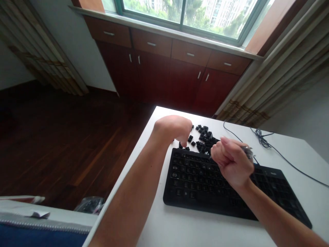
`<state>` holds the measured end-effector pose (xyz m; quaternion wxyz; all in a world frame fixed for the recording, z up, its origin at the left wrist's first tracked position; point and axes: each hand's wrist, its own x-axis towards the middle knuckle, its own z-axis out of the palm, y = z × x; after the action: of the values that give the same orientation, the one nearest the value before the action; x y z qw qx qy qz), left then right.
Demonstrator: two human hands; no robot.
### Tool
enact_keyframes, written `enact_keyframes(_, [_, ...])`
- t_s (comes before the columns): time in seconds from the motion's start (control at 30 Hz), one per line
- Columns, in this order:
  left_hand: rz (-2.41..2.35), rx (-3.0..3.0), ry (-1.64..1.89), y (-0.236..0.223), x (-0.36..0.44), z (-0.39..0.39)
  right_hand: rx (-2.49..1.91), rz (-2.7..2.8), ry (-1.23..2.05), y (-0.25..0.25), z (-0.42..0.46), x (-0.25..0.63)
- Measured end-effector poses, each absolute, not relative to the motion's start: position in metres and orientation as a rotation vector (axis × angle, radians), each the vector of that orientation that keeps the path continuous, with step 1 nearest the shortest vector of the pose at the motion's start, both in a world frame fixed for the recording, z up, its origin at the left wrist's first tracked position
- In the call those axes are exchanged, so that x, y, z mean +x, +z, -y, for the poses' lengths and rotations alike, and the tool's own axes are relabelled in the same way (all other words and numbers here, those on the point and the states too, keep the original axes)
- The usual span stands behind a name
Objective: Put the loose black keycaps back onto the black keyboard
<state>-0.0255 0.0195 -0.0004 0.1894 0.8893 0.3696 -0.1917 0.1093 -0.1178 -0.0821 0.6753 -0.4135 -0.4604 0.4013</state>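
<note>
Keycaps (204, 135) by the keyboard (208, 197), silvery object (248, 152) in my fist

My right grip (232, 159) is clamping on the silvery object, its end poking out on the right side of the fist; the rest is hiding in my palm, so I cannot tell its full shape. That fist is hanging over the keyboard's far edge, and I cannot tell whether it is touching the keys. For a good hold, I should be pinching firmly without squeezing, pulling straight rather than sideways, and steadying the wrist so it is not dragging across the board.

My left grip (177, 128) is bending down at the keyboard's far left corner, beside the scattered keycaps. Its fingertips are mostly hiding, so I cannot tell whether they are apart, together or holding anything. Small pieces like these should be handled one at a time, and away from the counter (195, 228) edge.

The keycaps are lying loose in a heap just behind the keyboard, between my two hands. The keyboard is resting on the white counter, its keys too dark to read clearly. Farther right, a cable (262, 140) is coiling loosely. Beyond the counter, cabinets (161, 75) are standing beneath a window (213, 15).
</note>
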Motion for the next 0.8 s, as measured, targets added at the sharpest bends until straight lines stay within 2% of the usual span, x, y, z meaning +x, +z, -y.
enact_keyframes(0.2, [-1.065, 2.452, -0.571, -0.002, -0.022, -0.020, -1.054, 1.203, 0.940, -0.090, 0.128, 0.103])
enact_keyframes(0.53, [-1.011, 2.470, -0.572, -0.009, -0.018, -0.021, -1.101, 1.099, 1.006, -0.096, 0.129, 0.105])
enact_keyframes(0.7, [-0.870, 2.574, -0.370, -0.018, -0.011, -0.022, -1.171, 1.312, 0.970, -0.056, 0.118, 0.152])
enact_keyframes(0.8, [-0.769, 2.641, -0.225, -0.029, -0.003, -0.024, -1.570, 1.469, 0.649, -0.026, 0.110, 0.196])
